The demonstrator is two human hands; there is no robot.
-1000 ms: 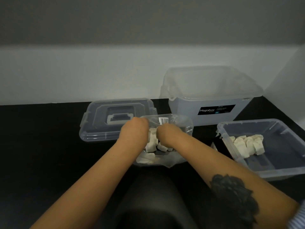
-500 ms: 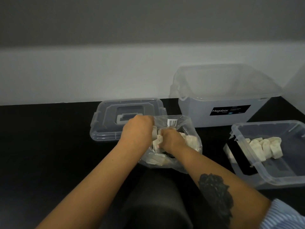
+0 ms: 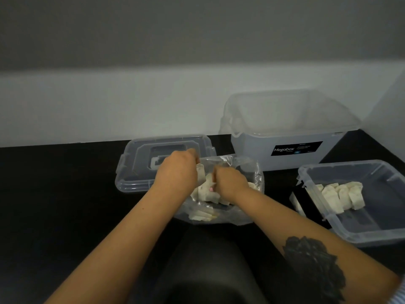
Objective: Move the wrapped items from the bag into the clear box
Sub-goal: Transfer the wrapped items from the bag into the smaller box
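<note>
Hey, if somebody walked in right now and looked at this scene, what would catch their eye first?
Probably the two hands in the middle, the left hand and right hand, both reaching into a clear plastic bag of white wrapped items. Next, the clear box on the right, with a row of the same items inside. A dark flower tattoo on the right forearm also stands out.

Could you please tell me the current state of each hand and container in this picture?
left hand: gripping the bag's edge.
right hand: inside the bag, grip hidden.
bag: open, wrapped items inside.
clear box: uncovered, partly filled.
lid: lying flat, off.
Megabox tub: uncovered.
</note>
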